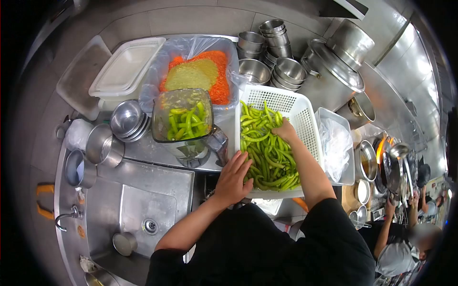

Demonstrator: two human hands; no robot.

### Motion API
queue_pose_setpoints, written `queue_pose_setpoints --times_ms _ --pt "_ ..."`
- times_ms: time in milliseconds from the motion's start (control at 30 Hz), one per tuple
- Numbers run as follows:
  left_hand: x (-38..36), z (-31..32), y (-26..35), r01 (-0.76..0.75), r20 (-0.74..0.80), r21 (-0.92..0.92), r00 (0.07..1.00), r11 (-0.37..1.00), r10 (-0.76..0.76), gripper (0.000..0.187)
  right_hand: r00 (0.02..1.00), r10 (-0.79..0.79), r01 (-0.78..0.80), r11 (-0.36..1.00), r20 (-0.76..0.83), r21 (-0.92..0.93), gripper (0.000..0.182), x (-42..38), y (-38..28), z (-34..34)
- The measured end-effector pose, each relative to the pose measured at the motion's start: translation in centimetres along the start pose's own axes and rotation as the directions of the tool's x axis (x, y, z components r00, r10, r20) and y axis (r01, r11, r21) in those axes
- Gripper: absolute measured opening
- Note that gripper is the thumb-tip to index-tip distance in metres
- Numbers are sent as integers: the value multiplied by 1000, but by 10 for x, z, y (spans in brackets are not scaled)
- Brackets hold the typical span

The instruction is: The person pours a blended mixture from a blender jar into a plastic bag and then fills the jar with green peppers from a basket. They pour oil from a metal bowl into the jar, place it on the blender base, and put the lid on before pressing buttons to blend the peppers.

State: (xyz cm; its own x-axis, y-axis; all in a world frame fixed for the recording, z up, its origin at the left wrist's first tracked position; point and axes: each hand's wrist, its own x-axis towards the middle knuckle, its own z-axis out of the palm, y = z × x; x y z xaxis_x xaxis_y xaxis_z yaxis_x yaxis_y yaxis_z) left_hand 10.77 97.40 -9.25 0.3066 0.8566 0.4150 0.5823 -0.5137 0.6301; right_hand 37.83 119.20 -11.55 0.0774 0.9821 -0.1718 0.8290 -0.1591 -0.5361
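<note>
Green chillies [267,152], heaped in the white perforated basket [305,107], long axes mostly running up and down the basket toward the near rim. Sunk into the far end of the heap, right hand [285,131], fingers curled down and closed over a bunch of pods, back of the hand upward. Nearer the body, left hand [234,178], fingers spread loosely, palm pressed against the basket's near-left corner, fingertips touching the closest pods. Of the 2 hands, right one deeper in the pile, left one merely at the edge.

Just left of the basket, touching distance from the left hand: blender jar [182,119], upright, already part-filled with green chillies. So from the right hand, jar lying to the left, across the basket's left wall.

Further out: clear bag of orange and yellow-green paste [198,76] behind the jar, stacked steel bowls [269,52] behind the basket, white lidded tray [125,66] far left, sink [140,214] below left. At lower right, another person at a stove [386,167].
</note>
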Motion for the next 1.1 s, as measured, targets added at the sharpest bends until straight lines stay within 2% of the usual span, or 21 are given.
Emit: queue_pose_setpoints --times_ms 33,67,100,167,200,267,300,367,400,467,567,600,667,700,833,867,933,967,1033,1100 --pt "-1 -2 1 -8 -11 1 1000 1000 8 54 1000 -20 20 998 -4 58 88 -11 -5 -7" --pt "-1 -5 4 -15 -19 3 1000 1000 15 54 980 -68 77 996 -187 43 83 -16 0 -4" --pt "-2 -9 7 -13 -15 4 1000 1000 13 54 981 -66 76 996 -184 46 83 -15 4 -7" --pt "-3 -21 15 -16 -31 -70 999 997 14 49 945 -153 223 948 -288 228 71 -15 10 -20" --pt "-3 -30 21 -19 -23 -70 1000 997 17 49 946 -145 217 948 -290 232 71 -15 8 -29" --pt "-1 -50 32 -81 -62 -167 996 983 71 40 943 -181 293 851 -280 437 57 -11 -2 -51" --pt "0 -60 35 -83 -58 -168 996 982 74 40 943 -177 291 851 -283 438 57 -11 -11 -64" --pt "3 -78 38 -163 -160 -202 978 966 132 32 915 -191 357 794 -356 493 52 -12 -31 -90" --pt "5 -88 39 -177 -219 -193 967 965 133 27 914 -191 358 794 -357 492 52 -9 -40 -102" --pt "5 -107 35 -182 -305 -178 944 967 122 20 854 -270 471 765 -446 440 51 -3 -62 -126" --pt "2 -139 27 -161 -452 -178 890 971 64 15 875 -287 471 690 -390 550 50 -9 -119 -157" --pt "-3 -142 20 -111 -524 -243 851 964 -34 18 870 -314 486 676 -379 554 50 -14 -143 -164" --pt "3 -163 5 -89 -651 -200 756 976 -64 21 861 -374 509 645 -344 570 50 -27 -196 -173" --pt "11 -171 1 -87 -714 -243 690 966 -117 21 841 -417 541 621 -345 568 50 -37 -224 -172" --pt "42 -205 -34 -16 -779 -302 581 953 -237 34 762 -599 603 517 -247 607 56 -55 -316 -147" --pt "48 -207 -43 -12 -783 -298 575 955 -237 34 701 -665 666 483 -256 569 55 -64 -335 -134" --pt "55 -206 -60 6 -750 -345 599 939 -279 49 700 -675 690 559 -231 460 53 -82 -365 -99" --pt "56 -203 -63 9 -755 -341 593 940 -279 49 712 -672 663 546 -205 511 60 -90 -375 -78" --pt "58 -196 -67 -27 -702 -444 631 896 -329 59 700 -677 662 497 -226 562 62 -106 -381 -33" --pt "58 -191 -75 -47 -690 -465 645 884 -329 61 735 -650 570 436 -195 697 65 -109 -374 8"
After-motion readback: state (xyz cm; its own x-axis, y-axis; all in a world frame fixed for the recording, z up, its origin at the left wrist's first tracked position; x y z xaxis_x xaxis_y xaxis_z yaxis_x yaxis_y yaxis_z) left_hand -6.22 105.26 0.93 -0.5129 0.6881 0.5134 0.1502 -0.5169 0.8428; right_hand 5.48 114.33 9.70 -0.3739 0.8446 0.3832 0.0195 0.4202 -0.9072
